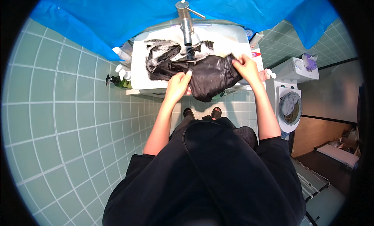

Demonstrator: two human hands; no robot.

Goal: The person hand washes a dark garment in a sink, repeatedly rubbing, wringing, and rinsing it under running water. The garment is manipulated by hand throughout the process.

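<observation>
A wet black garment is stretched between my two hands over the near edge of a white washbasin. My left hand pinches it at its middle, thumb on top. With thumb and fingers, my right hand grips its upper right end. The part between my hands hangs over the basin's front edge, and the rest lies to the left in the basin among white suds. Behind it stands a metal single-lever faucet, its spout above the basin. What kind of garment it is, I cannot tell.
A green pump bottle and white bottles stand left of the basin. Pink bottles and a tube are at its right. Blue plastic sheeting hangs behind. A front-loading washing machine with laundry inside stands farther right.
</observation>
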